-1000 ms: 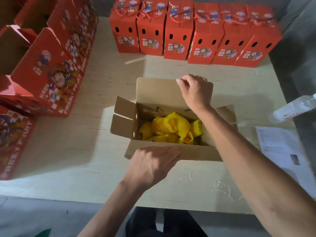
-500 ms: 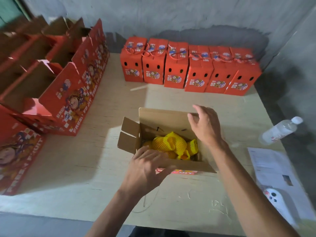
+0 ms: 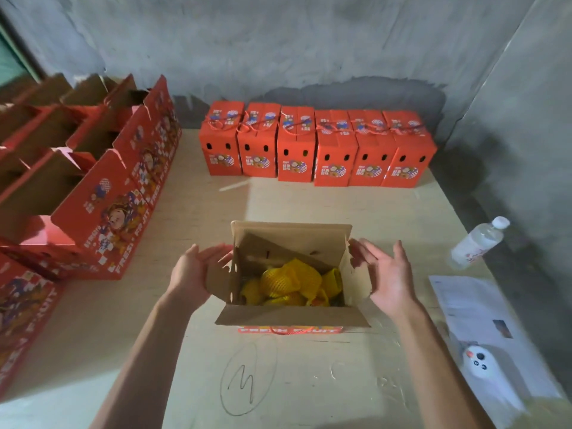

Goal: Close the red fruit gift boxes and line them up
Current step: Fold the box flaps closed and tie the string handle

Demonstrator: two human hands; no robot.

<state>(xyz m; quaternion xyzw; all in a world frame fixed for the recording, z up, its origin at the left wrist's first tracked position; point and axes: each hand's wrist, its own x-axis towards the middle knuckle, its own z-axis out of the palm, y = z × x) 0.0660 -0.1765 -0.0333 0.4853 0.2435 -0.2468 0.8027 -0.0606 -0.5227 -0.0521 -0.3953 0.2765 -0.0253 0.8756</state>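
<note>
Head view, looking down on a pale wooden table (image 3: 309, 199) backed by a grey concrete wall (image 3: 309, 41). Open box (image 3: 291, 274) at centre, flaps raised, yellow net-wrapped fruit (image 3: 291, 283) inside, red "FRESH FRUIT" strip showing under the near flap. Left hand (image 3: 192, 274) flat and spread, fingers straight, palm against the outside of the left side flap, gripping nothing. Right hand (image 3: 387, 274) likewise spread, fingers straight, just beside the right side flap; contact cannot be told. Bare tabletop between the open box and the far row, and bare again toward the near edge, marked there with a pen-drawn oval (image 3: 247, 379). Six closed red boxes (image 3: 318, 150) in a row against the wall, touching side by side, cord handles on top. Unclosed red boxes (image 3: 93, 187) crowding the left edge, tops gaping. Right edge: water bottle (image 3: 476, 243) lying tilted, paper sheet (image 3: 483, 320), white controller (image 3: 479, 360) on the sheet.
</note>
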